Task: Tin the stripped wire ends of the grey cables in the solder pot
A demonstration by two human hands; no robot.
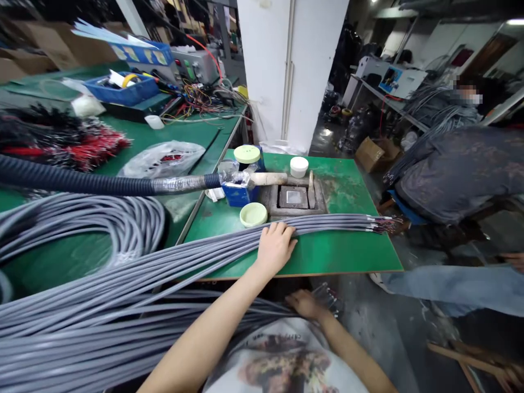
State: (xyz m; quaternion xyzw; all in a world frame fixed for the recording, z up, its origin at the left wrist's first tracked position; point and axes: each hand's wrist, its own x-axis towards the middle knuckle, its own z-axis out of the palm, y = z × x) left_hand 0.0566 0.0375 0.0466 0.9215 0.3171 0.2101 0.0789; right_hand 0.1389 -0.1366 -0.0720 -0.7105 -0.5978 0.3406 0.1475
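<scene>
Head view: we log the left hand (275, 249) lying open, pressing the grey cable bundle (229, 251) onto the green workbench (339, 256), stripped wire ends (379, 222) fanning out beyond it. The right hand (305, 304) sits below the bench edge among more cables; its grip we cannot tell. Risk, we judge: the hanging bundle's weight could drag strands from under the palm, scraping those ends across the board near the square metal pot (293, 197).

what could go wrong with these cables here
The gray cables under the left hand lie right beside the pale green dish, so a shove could tip it. The stripped ends run close past the metal pot; if it is hot, it may scorch them. The bundle's weight hanging off the table edge could drag it all down.
</scene>
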